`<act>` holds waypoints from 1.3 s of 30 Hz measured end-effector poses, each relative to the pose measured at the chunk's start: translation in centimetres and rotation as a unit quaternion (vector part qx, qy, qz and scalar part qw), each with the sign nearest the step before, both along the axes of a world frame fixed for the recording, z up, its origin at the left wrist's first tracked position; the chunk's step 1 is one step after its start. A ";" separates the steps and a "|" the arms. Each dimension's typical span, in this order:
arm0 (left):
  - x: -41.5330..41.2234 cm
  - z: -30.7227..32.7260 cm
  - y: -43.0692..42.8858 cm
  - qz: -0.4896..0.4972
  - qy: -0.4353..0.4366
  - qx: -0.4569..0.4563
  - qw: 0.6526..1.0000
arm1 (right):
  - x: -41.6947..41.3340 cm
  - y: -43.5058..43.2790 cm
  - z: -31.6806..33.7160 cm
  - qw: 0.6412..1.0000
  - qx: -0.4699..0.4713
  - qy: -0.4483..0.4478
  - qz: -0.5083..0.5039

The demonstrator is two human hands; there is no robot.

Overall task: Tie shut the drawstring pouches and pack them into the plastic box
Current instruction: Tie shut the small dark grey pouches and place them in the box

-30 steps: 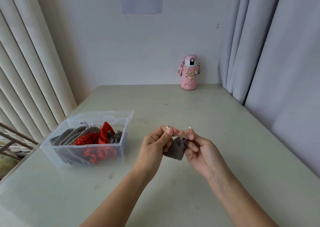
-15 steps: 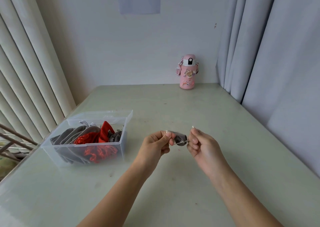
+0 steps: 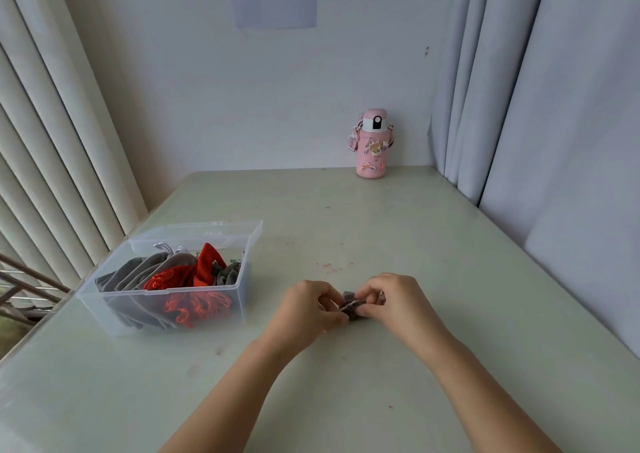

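**A:** What is the grip?

**B:** In the head view, the left hand [image 3: 308, 305] and the right hand [image 3: 388, 300] are both closed tight, fingertips pinching a small dark grey fabric drawstring pouch [image 3: 349, 311] between them. A thin pale cord [image 3: 350, 303] crosses its bunched top. I cannot tell which fingers hold the cord and which hold the cloth.

**A:** Where is the pouch?

**B:** It is about midway between the left and right edges of the pale green table [image 3: 450, 244], nearer the near edge. It is low over the top, perhaps touching it. The clear plastic box [image 3: 221, 288] is well apart from it, by the left edge, with its lid off or folded back.

**A:** What is in the box?

**B:** Flat grey pouches [image 3: 138, 272] are on its left side and red pouches [image 3: 204, 269] are beside them, so most of the packing looks done. I judge that this one is at the tying step.

**A:** How will it handle?

**B:** It should be light, soft and limp, with nothing to break. The cloth will crumple instead of holding a shape, and the cord is thin and may slip. Take the cord ends close to the neck to knot it. Then lift it by the gathered neck and drop it into the gap at the box's right end.

**A:** Is anything else there?

**B:** A pink stickered bottle [image 3: 372, 144] stands at the far edge, towards the right corner.
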State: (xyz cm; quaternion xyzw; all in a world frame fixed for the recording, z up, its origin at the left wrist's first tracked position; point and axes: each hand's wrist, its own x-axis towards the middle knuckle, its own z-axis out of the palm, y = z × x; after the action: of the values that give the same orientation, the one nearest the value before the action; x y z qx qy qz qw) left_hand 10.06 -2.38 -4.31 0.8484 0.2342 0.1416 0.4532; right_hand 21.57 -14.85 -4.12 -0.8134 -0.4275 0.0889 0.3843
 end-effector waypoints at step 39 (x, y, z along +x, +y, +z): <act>-0.8 2.8 1.1 -0.008 -0.215 -0.264 0.940 | -0.3 0.1 1.7 0.812 0.221 0.525 0.130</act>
State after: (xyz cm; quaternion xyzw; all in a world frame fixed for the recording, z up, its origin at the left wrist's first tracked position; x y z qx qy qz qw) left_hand 9.22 -1.27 -1.52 0.6491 0.1531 0.2500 0.7019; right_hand 21.30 -14.79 -2.41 -0.4732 -0.2705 0.4541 0.7047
